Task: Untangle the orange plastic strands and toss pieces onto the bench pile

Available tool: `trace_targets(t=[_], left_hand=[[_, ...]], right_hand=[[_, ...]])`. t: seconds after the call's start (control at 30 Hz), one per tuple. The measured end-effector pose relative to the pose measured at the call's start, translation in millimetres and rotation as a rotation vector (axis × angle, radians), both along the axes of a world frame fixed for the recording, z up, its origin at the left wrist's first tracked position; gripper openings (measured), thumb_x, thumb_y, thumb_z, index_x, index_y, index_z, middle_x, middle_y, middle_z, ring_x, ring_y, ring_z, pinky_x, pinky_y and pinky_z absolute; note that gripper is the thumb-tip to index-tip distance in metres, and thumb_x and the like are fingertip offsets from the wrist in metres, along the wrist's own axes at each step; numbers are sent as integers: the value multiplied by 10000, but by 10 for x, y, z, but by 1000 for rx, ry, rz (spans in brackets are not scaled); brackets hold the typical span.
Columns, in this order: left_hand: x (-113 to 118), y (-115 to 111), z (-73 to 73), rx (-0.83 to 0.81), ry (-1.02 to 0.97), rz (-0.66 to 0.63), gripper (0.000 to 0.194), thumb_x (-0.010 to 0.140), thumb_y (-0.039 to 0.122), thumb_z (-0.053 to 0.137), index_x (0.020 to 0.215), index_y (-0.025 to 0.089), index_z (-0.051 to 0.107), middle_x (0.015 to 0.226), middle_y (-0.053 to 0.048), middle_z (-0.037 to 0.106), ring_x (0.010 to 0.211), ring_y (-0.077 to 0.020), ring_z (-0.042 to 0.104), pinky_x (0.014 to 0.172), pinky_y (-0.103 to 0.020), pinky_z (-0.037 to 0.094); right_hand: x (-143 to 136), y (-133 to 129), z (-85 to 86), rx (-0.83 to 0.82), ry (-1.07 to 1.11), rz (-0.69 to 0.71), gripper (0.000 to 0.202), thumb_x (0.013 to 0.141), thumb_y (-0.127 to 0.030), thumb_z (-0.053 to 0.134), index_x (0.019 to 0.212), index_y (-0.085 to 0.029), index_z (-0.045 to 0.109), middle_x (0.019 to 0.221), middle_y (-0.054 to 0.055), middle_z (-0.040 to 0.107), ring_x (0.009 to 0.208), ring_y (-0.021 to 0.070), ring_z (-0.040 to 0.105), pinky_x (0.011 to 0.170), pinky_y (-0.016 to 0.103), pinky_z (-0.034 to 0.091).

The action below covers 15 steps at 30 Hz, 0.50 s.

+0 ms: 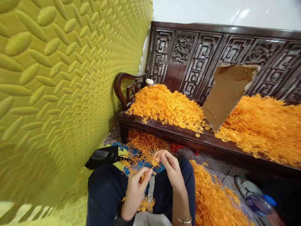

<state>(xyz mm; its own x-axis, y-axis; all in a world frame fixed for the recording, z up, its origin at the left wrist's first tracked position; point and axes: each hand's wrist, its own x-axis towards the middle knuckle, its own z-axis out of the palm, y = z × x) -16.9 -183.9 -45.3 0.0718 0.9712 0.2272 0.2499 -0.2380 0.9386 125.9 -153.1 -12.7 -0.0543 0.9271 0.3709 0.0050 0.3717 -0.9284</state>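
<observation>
My left hand (137,187) is closed, thumb and finger pinching the thin stem of a small orange plastic piece. The piece (155,162) has several slender prongs at its upper end, where my right hand (171,166) grips it between thumb and fingertips. Both hands meet just above my lap. More orange pieces (146,204) lie on my lap beneath my wrists. Thin orange plastic sticks (147,142) are heaped on the floor just beyond my hands. Part of what my left hand holds is hidden by its fingers.
A dark carved wooden bench (162,127) bears a left pile of orange pieces (166,105) and a right pile (265,125), with a cardboard sheet (227,94) between them. Yellow textured matting (70,78) rises at left. A black pouch (102,156) and a blue-lidded container (258,202) are on the floor.
</observation>
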Motion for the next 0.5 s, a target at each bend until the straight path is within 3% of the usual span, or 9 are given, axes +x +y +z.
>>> trace_targets(t=[0.17, 0.3, 0.37, 0.5], left_hand=[[-11, 31, -72, 5, 70, -15, 253, 869, 318, 490, 715, 159, 614, 615, 25, 555, 540, -99, 470, 544, -183, 365], [4, 41, -96, -4, 73, -17, 243, 862, 323, 508, 691, 166, 580, 609, 31, 532, 543, -95, 462, 552, -184, 353], [40, 16, -78, -33, 33, -59, 260, 876, 335, 488, 689, 172, 565, 595, 37, 510, 531, -92, 453, 541, -186, 343], [145, -85, 15, -132, -64, -204, 332, 898, 378, 438, 645, 183, 531, 503, 57, 402, 453, -88, 388, 470, -200, 301]], right_hand=[[30, -61, 24, 48, -293, -24, 153, 744, -315, 693, 780, -189, 614, 793, 17, 620, 767, 156, 576, 715, 257, 432], [-4, -48, 5, 128, -197, -83, 64, 828, -234, 600, 788, -185, 603, 863, 36, 615, 854, 161, 577, 779, 280, 436], [-65, -45, -31, 172, -87, -242, 66, 842, -192, 570, 778, -182, 583, 849, 33, 599, 845, 156, 568, 761, 281, 437], [-222, -134, -51, 345, 69, -724, 69, 851, -132, 528, 813, -178, 564, 869, 45, 558, 867, 165, 536, 780, 315, 417]])
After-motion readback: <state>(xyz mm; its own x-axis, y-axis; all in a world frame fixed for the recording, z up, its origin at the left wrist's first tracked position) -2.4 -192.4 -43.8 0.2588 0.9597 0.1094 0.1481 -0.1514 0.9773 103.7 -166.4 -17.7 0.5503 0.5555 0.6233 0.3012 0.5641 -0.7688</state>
